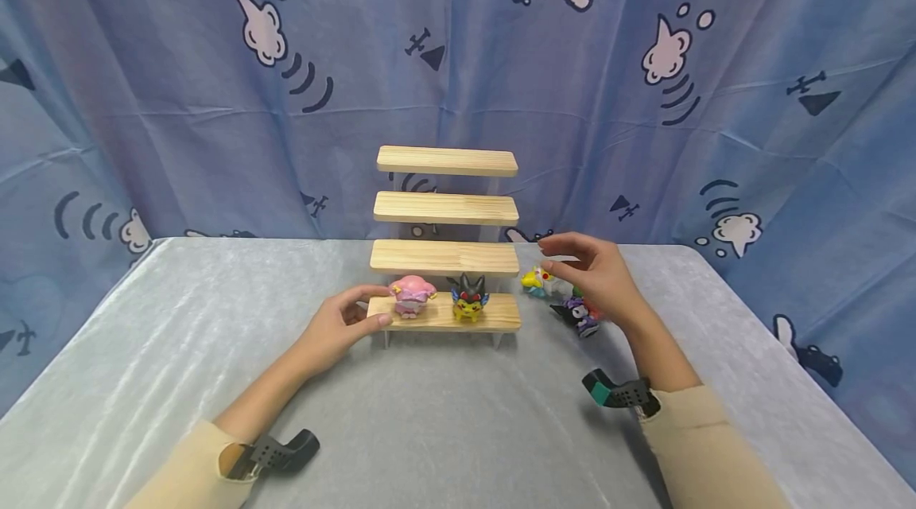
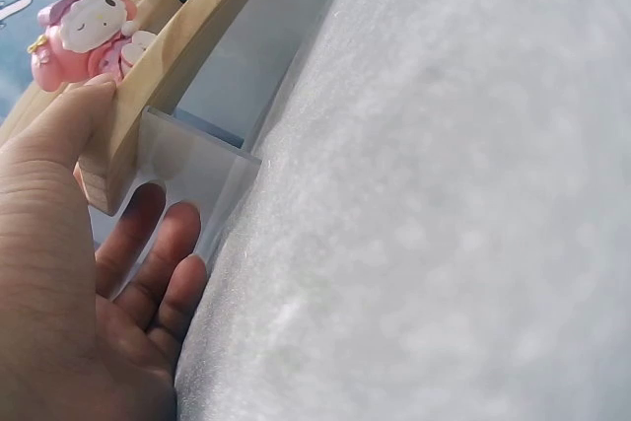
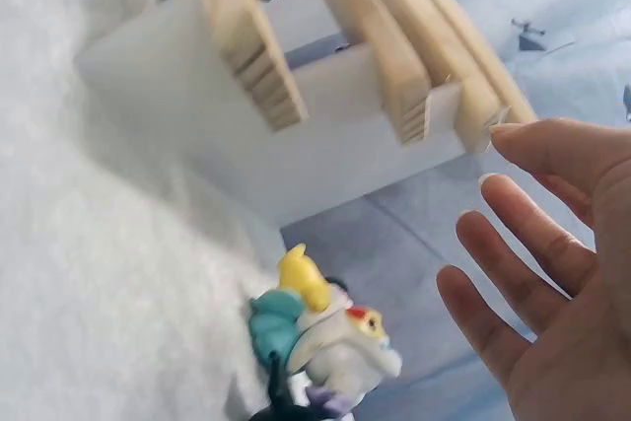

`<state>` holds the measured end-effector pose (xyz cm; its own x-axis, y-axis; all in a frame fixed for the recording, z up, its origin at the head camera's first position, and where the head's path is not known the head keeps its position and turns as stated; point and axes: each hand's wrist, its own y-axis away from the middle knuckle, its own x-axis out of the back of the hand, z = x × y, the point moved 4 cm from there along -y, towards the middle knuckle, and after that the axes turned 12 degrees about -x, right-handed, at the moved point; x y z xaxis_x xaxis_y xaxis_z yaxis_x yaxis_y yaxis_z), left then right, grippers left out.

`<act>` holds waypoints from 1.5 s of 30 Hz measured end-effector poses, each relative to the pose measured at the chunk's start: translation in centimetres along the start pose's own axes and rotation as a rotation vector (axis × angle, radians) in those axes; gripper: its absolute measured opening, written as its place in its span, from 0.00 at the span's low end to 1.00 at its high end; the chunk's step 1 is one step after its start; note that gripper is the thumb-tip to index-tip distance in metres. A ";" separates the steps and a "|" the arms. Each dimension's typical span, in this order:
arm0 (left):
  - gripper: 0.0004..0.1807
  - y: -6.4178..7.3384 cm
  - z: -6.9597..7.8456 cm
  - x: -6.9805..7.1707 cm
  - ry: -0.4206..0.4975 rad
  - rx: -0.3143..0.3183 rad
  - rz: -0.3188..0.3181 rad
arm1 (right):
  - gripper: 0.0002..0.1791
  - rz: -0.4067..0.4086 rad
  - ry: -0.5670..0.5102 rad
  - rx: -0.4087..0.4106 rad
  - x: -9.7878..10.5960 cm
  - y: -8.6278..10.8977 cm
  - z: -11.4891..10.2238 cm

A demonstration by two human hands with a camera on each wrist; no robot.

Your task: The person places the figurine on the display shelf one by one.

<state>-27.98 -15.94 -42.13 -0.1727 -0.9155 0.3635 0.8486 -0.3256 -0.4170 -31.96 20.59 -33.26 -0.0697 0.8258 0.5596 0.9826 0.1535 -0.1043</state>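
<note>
A tiered display stand has wooden shelves on clear supports. My left hand holds the left end of its lowest shelf, thumb on the edge and the other fingers beside the clear support. On that shelf stand a pink figurine at the left and a yellow figurine with a dark hood right of centre. My right hand hovers right of the stand, fingers spread and holding nothing. Below it lie a yellow, white and teal figurine and a purple and black figurine.
The stand's upper shelves rise in steps toward the back and bear nothing. A pale cloth covers the table. Behind it hangs a blue patterned curtain. Something red shows partly beneath the right hand.
</note>
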 end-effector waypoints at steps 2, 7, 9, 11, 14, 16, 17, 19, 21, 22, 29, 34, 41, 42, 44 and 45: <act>0.21 0.0 0.0 0.0 -0.002 0.001 0.000 | 0.21 0.005 0.020 -0.012 0.0 -0.1 0.5; 0.21 0.0 0.0 0.0 -0.009 0.003 -0.002 | 0.21 0.001 0.033 -0.040 -0.3 -0.5 1.7; 0.21 0.0 0.0 0.0 -0.011 0.005 -0.003 | 0.21 -0.002 0.036 -0.054 -0.4 -0.7 2.2; 0.22 0.0 0.0 0.0 -0.011 0.005 -0.004 | 0.22 -0.003 0.037 -0.063 -0.5 -0.8 2.5; 0.22 0.1 0.0 0.0 -0.013 0.003 -0.005 | 0.23 0.007 0.050 -0.075 -0.7 -0.9 3.0; 0.22 0.1 0.0 0.0 -0.013 0.000 -0.006 | 0.22 0.017 0.057 -0.079 -0.8 -1.0 3.2; 0.22 0.1 0.0 0.0 -0.014 -0.002 -0.007 | 0.22 0.021 0.064 -0.082 -0.8 -1.0 3.3; 0.22 0.0 0.0 0.0 -0.013 -0.004 -0.007 | 0.21 0.032 0.079 -0.083 -0.8 -1.1 3.5; 0.22 0.0 0.0 0.0 -0.014 -0.004 -0.007 | 0.21 0.043 0.082 -0.082 -0.9 -1.1 3.7; 0.22 0.0 0.0 0.0 -0.013 -0.004 -0.007 | 0.21 0.049 0.081 -0.082 -0.9 -1.1 3.8; 0.22 0.0 0.0 0.0 -0.008 0.007 -0.005 | 0.20 0.116 0.077 -0.074 -0.9 -1.4 4.2; 0.21 0.0 0.0 0.0 -0.008 0.006 -0.005 | 0.19 0.219 0.141 -0.101 -0.6 -1.6 4.7; 0.21 0.0 -0.1 0.0 -0.007 0.004 -0.009 | 0.22 0.232 0.287 -0.133 -0.8 -1.9 5.6; 0.21 0.0 -0.1 0.0 -0.007 0.004 -0.010 | 0.23 0.223 0.308 -0.127 -0.9 -1.9 5.6; 0.21 0.0 -0.1 0.0 -0.007 0.004 -0.010 | 0.25 0.203 0.349 -0.117 -1.1 -2.0 5.7; 0.21 0.0 -0.1 0.0 -0.008 0.005 -0.008 | 0.25 0.194 0.371 -0.111 -1.2 -2.0 5.7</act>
<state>-28.01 -16.00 -42.18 -0.1759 -0.9108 0.3734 0.8495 -0.3321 -0.4100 -34.78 22.40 -38.44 0.1647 0.5793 0.7983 0.9854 -0.0614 -0.1588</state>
